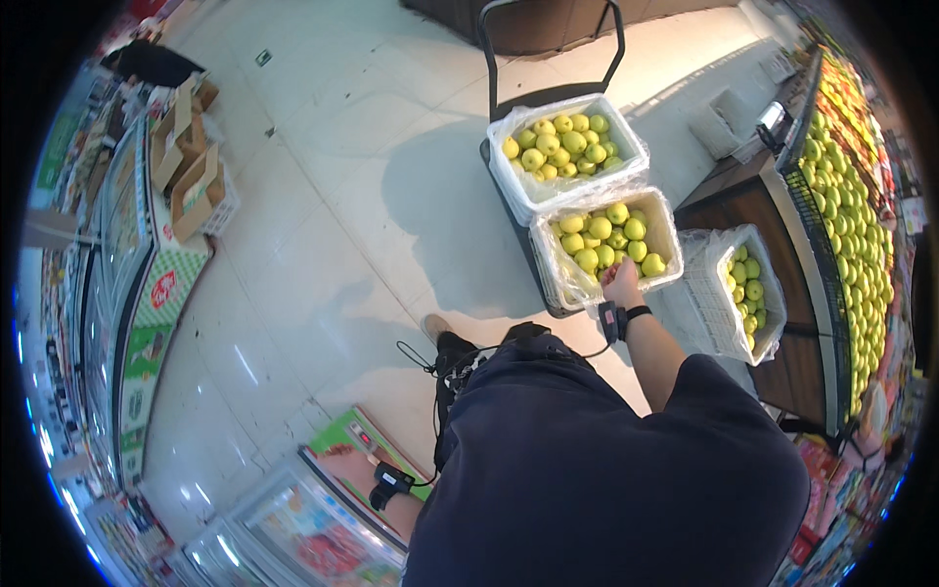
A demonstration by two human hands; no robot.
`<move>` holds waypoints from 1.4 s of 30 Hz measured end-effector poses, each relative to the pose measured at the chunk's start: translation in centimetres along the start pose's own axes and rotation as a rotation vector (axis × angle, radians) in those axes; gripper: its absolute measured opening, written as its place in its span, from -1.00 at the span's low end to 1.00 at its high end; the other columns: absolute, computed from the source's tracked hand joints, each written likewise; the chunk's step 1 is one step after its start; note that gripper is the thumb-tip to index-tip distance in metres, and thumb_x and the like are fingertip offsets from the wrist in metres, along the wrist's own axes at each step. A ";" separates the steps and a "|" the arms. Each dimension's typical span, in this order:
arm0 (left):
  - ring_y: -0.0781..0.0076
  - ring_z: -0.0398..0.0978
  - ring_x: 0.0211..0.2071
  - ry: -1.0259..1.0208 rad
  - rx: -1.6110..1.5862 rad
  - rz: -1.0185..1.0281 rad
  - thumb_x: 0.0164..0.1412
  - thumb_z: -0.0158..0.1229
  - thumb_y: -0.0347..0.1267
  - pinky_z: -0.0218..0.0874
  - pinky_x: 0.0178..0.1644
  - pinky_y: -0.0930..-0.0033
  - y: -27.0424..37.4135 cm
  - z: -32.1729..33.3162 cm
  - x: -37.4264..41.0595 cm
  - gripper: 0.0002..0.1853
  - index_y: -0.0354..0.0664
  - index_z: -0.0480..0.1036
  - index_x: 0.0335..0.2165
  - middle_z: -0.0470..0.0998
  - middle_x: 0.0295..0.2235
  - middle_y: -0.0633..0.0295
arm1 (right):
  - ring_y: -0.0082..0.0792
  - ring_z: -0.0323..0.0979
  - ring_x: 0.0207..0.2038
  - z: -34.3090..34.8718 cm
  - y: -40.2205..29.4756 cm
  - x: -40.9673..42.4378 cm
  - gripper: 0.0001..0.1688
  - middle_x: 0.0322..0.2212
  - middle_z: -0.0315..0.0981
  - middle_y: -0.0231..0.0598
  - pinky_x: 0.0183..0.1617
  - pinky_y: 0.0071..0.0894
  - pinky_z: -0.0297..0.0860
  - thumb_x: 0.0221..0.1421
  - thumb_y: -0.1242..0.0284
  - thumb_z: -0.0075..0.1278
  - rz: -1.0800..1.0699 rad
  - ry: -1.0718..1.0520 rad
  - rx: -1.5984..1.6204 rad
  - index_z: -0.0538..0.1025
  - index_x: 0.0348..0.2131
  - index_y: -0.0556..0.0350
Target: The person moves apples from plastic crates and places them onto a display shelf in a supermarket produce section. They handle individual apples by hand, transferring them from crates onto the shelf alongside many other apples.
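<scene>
My right hand (pixel 620 280) reaches over the near rim of a white plastic crate (pixel 676 253) lined with clear plastic film. Its fingertips are beside the yellow-green apples (pixel 618 238) inside. Whether they grip an apple or the liner cannot be told. This crate stands on a black platform trolley (pixel 506 198), in front of a second lined crate (pixel 506 192) of similar apples. My left hand (pixel 348 462) hangs low at my left, by the edge of a chest freezer (pixel 367 513); its grip is too small to make out. Both wrists wear black cabled devices.
Another lined crate of green apples (pixel 748 290) stands on the floor at right, against a wood-panelled fruit display (pixel 785 271). A long freezer (pixel 158 293) with open cardboard boxes (pixel 198 194) beside it runs along the left. A person in dark clothing (pixel 154 62) is at far left.
</scene>
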State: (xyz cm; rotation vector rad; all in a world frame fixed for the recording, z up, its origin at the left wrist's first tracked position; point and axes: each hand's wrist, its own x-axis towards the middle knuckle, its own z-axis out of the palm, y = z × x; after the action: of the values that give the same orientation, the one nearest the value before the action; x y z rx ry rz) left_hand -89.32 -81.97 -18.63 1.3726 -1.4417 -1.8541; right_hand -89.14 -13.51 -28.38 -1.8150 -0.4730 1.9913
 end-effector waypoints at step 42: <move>0.47 0.33 -0.26 -1.318 0.448 -0.172 0.22 -0.03 -0.23 0.11 -0.19 0.35 7.2 138.9 -5.4 -0.76 -0.16 0.35 -0.24 0.41 -0.29 0.33 | -0.55 0.19 -0.63 77.2 -22.2 -6.6 -0.77 -0.65 0.22 -0.45 -0.56 -0.57 0.17 0.19 0.39 -0.09 -0.606 0.176 0.906 0.31 -0.54 -0.04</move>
State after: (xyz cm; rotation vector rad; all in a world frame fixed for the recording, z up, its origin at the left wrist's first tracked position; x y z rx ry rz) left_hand -210.10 -13.10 -13.10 0.2265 -2.4619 -2.8457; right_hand -163.95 3.85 -3.99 -1.0761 -0.0168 1.2786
